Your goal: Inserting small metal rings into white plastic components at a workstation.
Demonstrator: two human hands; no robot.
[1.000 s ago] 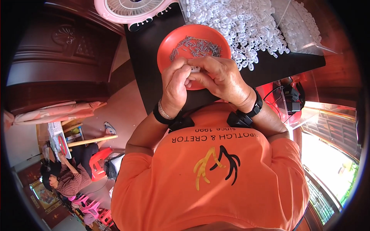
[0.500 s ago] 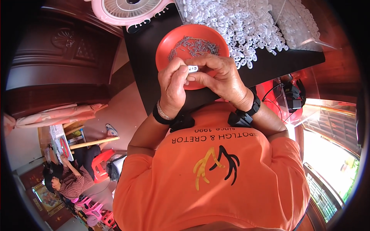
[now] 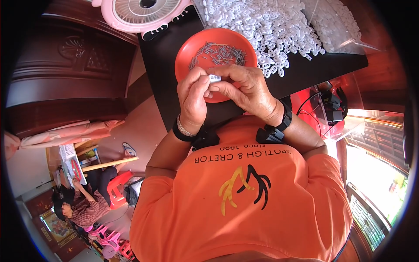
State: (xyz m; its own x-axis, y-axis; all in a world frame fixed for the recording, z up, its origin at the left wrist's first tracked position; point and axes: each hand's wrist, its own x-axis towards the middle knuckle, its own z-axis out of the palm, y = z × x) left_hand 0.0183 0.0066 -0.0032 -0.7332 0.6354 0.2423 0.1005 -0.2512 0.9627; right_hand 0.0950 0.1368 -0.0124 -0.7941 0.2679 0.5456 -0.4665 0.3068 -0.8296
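Observation:
A small white oval plastic piece with two holes [image 3: 214, 78] is held up over the near part of an orange-red plate [image 3: 182, 54]. My left hand [image 3: 192, 97] pinches its left end between thumb and fingers. From the other side, the closed thumb and forefinger of my right hand [image 3: 249, 88] grip around the same piece. Whether a small fastener is also between my fingers is hidden. Behind the hands, a pile of thin grey metal screws [image 3: 224, 56] lies in the plate.
Many matching white pieces [image 3: 262, 30] are heaped at the far right of the black table [image 3: 159, 81], beside a clear bag [image 3: 336, 28] of more. A pink fan [image 3: 146, 17] stands far left. Black devices with cables [image 3: 334, 105] sit at right. Another person [image 3: 89, 207] sits at lower left.
Both hands and the white piece have shifted very slightly left. The piece has tilted a little between the fingers, and the grip stays closed.

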